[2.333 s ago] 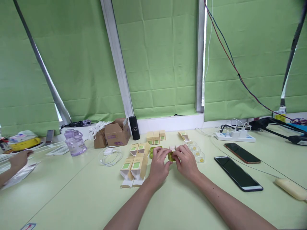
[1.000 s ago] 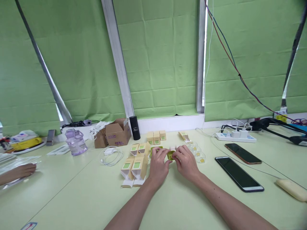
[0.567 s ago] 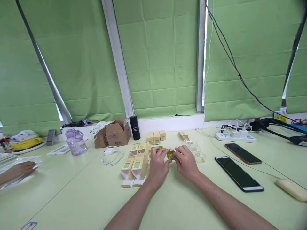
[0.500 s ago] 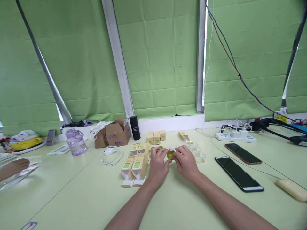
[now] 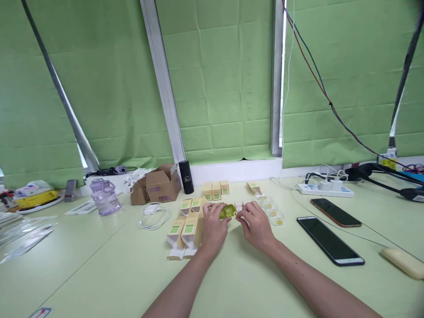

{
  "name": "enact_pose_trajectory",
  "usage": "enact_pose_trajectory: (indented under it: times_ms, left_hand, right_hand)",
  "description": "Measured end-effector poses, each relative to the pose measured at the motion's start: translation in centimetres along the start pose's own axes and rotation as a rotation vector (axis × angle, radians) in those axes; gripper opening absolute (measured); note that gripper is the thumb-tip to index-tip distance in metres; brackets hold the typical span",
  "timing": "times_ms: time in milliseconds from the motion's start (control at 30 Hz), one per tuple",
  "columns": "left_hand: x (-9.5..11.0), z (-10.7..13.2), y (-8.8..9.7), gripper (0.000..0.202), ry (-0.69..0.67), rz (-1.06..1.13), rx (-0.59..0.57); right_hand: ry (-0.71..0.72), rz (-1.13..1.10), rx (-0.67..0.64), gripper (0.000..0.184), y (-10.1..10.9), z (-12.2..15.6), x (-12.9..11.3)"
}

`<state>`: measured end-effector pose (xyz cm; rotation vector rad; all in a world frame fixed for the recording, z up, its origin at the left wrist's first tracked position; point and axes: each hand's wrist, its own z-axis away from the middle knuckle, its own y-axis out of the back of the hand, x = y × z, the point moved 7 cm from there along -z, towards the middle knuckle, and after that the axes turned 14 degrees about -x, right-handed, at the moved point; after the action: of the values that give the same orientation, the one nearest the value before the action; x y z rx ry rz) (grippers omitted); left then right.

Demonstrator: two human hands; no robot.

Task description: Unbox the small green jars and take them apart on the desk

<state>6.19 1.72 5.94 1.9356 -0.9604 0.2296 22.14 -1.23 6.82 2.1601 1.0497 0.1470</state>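
Note:
My left hand [image 5: 215, 226] is closed around a small olive-green open case [image 5: 228, 211], its hollow facing up. My right hand [image 5: 255, 224] pinches a small pale-yellow loop or strap [image 5: 235, 214] at the right edge of the case. Just behind the fingers lies a small pinkish-white item [image 5: 239, 206], too small to name. Clear plastic domes with yellow centres [image 5: 275, 216] sit to the right of my right hand. Left of my left hand, several cream cartons with green labels [image 5: 188, 229] lie with their flaps open.
More small cartons [image 5: 216, 191] stand near the wall, beside a black bottle [image 5: 187, 177] and a cardboard box [image 5: 163, 184]. A white charger cable [image 5: 154, 217] lies coiled at left. Two phones [image 5: 330, 240] [image 5: 335, 212] and a power strip [image 5: 326, 189] are at right.
My left hand has shifted slightly left with the green case, showing more of its hollow. The pale-yellow loop now shows at my right fingertips. Another person's hand at far left has left the view.

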Motion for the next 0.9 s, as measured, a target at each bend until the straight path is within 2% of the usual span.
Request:
enact_pose_trajectory:
  times_ms: [167,267,467,667,900]
  left_hand:
    - [-0.1,0.0,0.2,0.041,0.018,0.019,0.025]
    - [-0.6,0.0,0.7,0.04,0.075,0.052,0.075]
    - [-2.2,0.1,1.4,0.042,0.213,0.2,0.157]
    - [-2.8,0.1,1.5,0.044,0.252,0.314,0.195]
    - [-2.6,0.1,1.7,0.044,0.28,0.341,0.198]
  right_hand:
    - [-0.026,-0.011,-0.001,0.019,-0.1,0.1,0.3]
    - [-0.05,-0.015,-0.02,0.019,-0.7,0.2,0.9]
    - [-0.131,0.03,-0.114,0.019,-2.8,0.0,2.5]
    - [-0.139,0.166,-0.194,0.021,-4.9,-1.1,3.3]
    - [-0.199,0.214,-0.266,0.02,-7.0,-1.8,4.8]
